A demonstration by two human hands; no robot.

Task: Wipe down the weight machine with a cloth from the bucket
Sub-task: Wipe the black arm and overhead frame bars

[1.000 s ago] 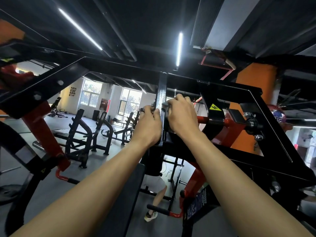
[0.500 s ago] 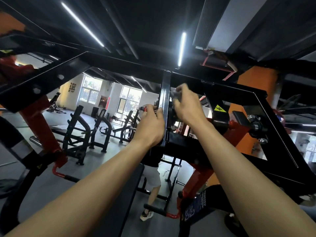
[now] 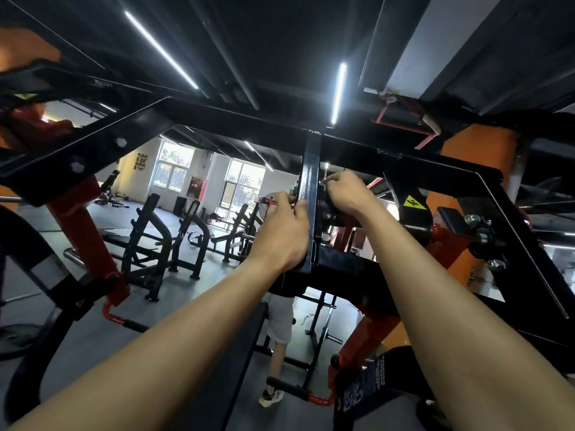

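The weight machine's black frame (image 3: 404, 169) fills the view, with a vertical black post (image 3: 311, 163) at its centre. My left hand (image 3: 283, 231) grips that post from the left side, thumb against its front face. Just right of the post, my right hand (image 3: 345, 194) has its fingers curled on a small dark cloth (image 3: 326, 206), which it holds against the machine's inner parts. Most of the cloth is hidden under the hand. No bucket is in view.
A person in white shorts (image 3: 280, 321) stands behind the machine. Orange-red lever arms (image 3: 81, 231) hang at the left and right. A black padded bench (image 3: 230, 368) runs below my arms. Other black racks (image 3: 161, 244) stand on the grey floor beyond.
My right hand slid up beside the post with the cloth, then came a little way back down and shifted right. My left hand kept its grip on the post.
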